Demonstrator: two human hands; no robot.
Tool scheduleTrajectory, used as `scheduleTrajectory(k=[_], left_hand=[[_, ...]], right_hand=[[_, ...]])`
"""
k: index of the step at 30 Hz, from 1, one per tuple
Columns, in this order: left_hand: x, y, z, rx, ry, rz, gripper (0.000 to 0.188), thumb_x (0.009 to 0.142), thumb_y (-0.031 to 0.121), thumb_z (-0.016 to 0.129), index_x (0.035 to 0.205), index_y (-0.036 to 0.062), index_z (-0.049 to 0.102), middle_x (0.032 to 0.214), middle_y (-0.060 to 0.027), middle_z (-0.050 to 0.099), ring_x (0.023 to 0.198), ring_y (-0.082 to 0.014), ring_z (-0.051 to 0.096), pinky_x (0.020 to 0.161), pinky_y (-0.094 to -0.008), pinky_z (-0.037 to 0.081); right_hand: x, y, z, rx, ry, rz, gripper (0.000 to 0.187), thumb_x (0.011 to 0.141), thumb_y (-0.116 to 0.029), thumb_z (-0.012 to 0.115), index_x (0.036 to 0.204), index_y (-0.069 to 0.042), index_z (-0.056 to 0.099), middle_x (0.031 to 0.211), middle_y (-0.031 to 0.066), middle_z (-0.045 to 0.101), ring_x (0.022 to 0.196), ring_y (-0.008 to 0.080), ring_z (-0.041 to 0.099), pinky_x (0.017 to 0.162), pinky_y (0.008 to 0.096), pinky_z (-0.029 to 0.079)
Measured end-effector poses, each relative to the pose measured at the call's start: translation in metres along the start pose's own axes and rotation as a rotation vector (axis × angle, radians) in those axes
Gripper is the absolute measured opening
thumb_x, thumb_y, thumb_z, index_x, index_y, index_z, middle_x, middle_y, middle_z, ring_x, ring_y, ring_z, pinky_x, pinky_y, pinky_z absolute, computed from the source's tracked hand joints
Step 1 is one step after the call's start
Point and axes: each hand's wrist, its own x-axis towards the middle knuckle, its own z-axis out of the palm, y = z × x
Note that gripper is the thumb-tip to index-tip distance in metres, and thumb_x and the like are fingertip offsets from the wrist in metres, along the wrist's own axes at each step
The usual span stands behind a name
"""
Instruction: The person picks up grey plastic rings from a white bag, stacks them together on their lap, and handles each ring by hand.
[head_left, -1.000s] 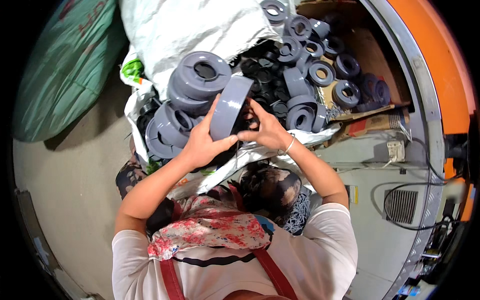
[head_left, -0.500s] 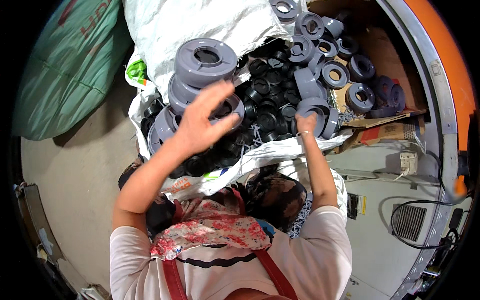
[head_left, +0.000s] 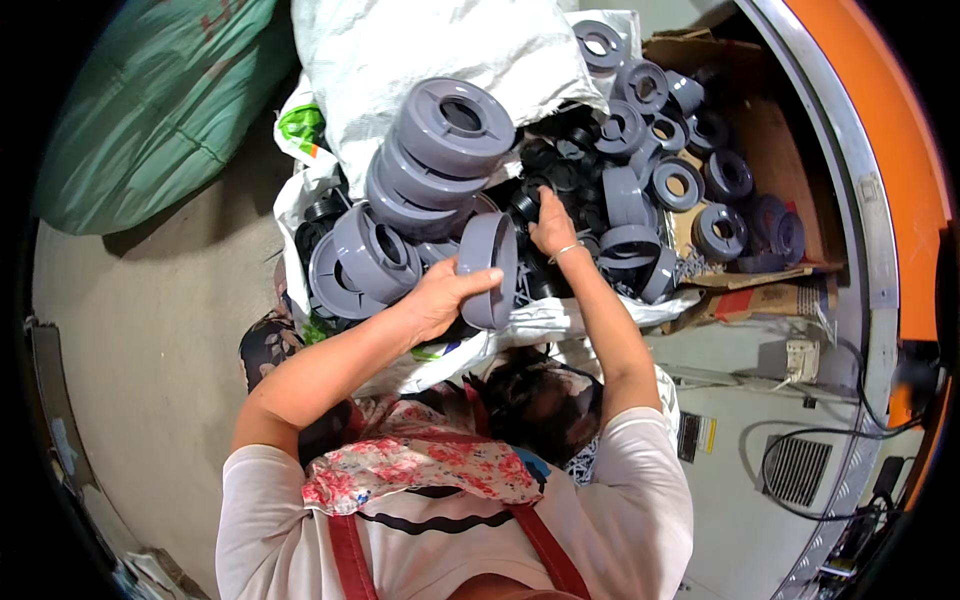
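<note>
My left hand (head_left: 437, 298) is closed on a grey plastic ring (head_left: 488, 270), tilted on its side, thumb across its near edge. My right hand (head_left: 556, 228) reaches into a heap of black plastic caps (head_left: 568, 172); thumb and fingers close round one black cap (head_left: 525, 204), partly hidden. Just beyond my left hand rises a leaning stack of grey rings (head_left: 425, 180), a wide one with a spoked collar on top. More grey rings (head_left: 376, 255) lie to its left. Another grey ring (head_left: 629, 244) sits at the heap's right side.
A white woven sack (head_left: 440, 50) lies behind the stack, its edge folded round the caps. At right, a cardboard box (head_left: 800, 225) holds several grey rings. A green sack (head_left: 160, 120) stands far left. A grey metal cabinet (head_left: 740, 400) with a black cable is at right.
My left hand was open over the stack; now it grips a grey ring, nearer me. My right hand has moved left from a grey ring to the black caps.
</note>
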Motion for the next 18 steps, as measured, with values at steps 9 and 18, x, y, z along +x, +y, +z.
scheduleTrajectory(k=[9, 18], left_hand=[[-0.006, -0.007, -0.010, -0.037, 0.018, 0.023, 0.033, 0.083, 0.015, 0.061, 0.110, -0.0014, 0.053, 0.102, -0.0079, 0.058, 0.100, -0.0168, 0.052, 0.092, -0.0344, 0.039], [-0.011, 0.000, 0.002, -0.064, -0.173, 0.193, 0.041, 0.085, 0.022, 0.058, 0.117, -0.0003, 0.046, 0.107, -0.0079, 0.057, 0.097, -0.0160, 0.056, 0.089, -0.0329, 0.045]], right_hand=[[-0.006, -0.032, -0.058, 0.094, 0.301, 0.056, 0.017, 0.079, -0.014, 0.059, 0.076, 0.003, 0.058, 0.075, 0.0173, 0.056, 0.076, 0.0335, 0.055, 0.069, 0.0405, 0.044], [-0.067, -0.128, -0.129, 0.172, -0.206, -0.143, 0.071, 0.066, -0.034, 0.075, 0.121, 0.000, 0.044, 0.109, 0.0240, 0.047, 0.098, 0.0379, 0.050, 0.084, 0.0405, 0.043]])
